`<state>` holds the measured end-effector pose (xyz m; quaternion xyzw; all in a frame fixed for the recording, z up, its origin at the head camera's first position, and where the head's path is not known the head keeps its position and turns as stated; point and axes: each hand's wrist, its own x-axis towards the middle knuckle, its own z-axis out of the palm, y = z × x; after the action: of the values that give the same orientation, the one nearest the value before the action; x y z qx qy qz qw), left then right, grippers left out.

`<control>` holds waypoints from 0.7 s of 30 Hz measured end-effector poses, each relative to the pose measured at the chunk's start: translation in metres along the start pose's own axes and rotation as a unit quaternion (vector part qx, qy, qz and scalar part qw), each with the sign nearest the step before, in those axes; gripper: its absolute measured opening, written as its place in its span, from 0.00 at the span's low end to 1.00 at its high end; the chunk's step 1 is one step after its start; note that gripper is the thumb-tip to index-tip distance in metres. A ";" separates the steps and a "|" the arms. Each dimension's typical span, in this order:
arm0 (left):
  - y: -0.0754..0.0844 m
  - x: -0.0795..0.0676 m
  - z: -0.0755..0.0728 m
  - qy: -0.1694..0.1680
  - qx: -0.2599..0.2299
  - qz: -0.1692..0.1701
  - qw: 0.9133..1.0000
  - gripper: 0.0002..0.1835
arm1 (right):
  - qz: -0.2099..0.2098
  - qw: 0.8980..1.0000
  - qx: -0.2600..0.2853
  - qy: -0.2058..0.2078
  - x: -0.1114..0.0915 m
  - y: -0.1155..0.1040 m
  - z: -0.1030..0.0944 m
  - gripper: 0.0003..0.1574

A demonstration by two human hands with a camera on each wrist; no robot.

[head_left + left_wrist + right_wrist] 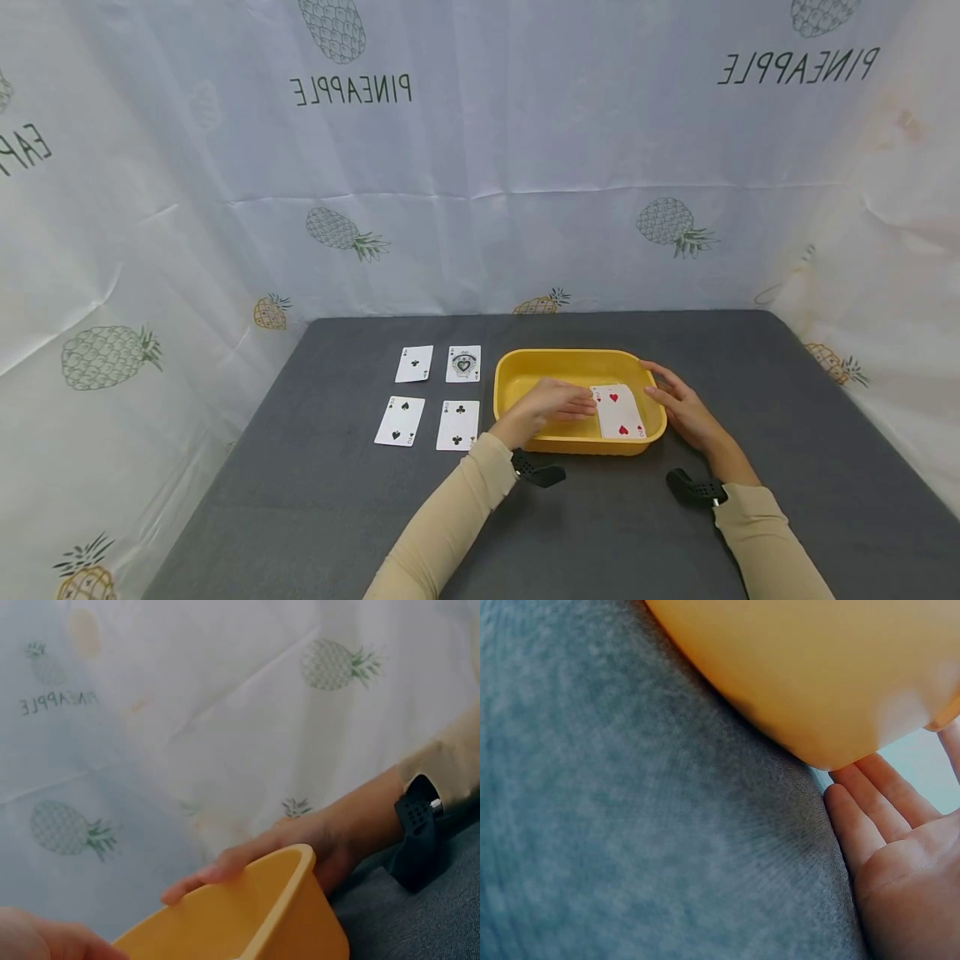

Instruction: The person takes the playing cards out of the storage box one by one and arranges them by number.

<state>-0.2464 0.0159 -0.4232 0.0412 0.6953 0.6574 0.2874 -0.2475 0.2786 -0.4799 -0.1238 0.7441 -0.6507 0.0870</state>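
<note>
My left hand [551, 403] reaches into a yellow tray [570, 357] in the head view. Its fingertips are at the left edge of a two of hearts [620, 417], which lies at the right end of the tray with more card edges showing under it. Whether the fingers pinch the card cannot be told. Only part of the left hand [41, 936] appears in the left wrist view. My right hand [688, 414] rests against the tray's right end. In the right wrist view its fingers [885, 799] are straight and touch the outer wall.
Left of the tray, face-up cards lie in two rows: an ace of clubs [414, 364] and an ace of spades [463, 364] behind, a two of spades [400, 422] and a two of clubs [457, 426] in front. A pineapple-print curtain [480, 250] surrounds the dark table [300, 500].
</note>
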 end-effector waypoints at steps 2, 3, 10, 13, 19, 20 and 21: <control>-0.001 0.003 0.002 0.008 -0.007 -0.010 1.000 0.18 | 0.003 1.000 -0.005 0.001 0.001 0.000 0.000 0.33; -0.002 0.004 0.003 0.016 -0.009 -0.017 1.000 0.17 | 0.004 1.000 -0.007 0.000 0.001 0.000 0.000 0.34; -0.004 0.012 0.014 0.068 -0.012 -0.062 0.996 0.15 | 0.004 1.000 -0.004 -0.004 0.002 0.001 -0.001 0.33; -0.003 0.013 0.019 0.077 -0.011 -0.075 0.994 0.15 | 0.001 1.000 0.002 -0.005 0.002 0.001 -0.002 0.33; -0.003 0.010 0.025 0.065 -0.007 -0.063 0.996 0.18 | 0.009 1.000 -0.010 -0.001 0.002 0.001 -0.002 0.34; -0.003 0.010 0.025 0.067 -0.009 -0.063 0.996 0.17 | 0.011 1.000 -0.013 -0.001 0.002 0.001 -0.001 0.34; -0.004 0.010 0.026 0.066 -0.010 -0.060 0.996 0.17 | 0.012 1.000 -0.014 0.000 0.002 0.001 -0.001 0.35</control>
<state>-0.2418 0.0425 -0.4296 -0.0464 0.7072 0.6474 0.2801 -0.2499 0.2791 -0.4808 -0.1159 0.7549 -0.6387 0.0932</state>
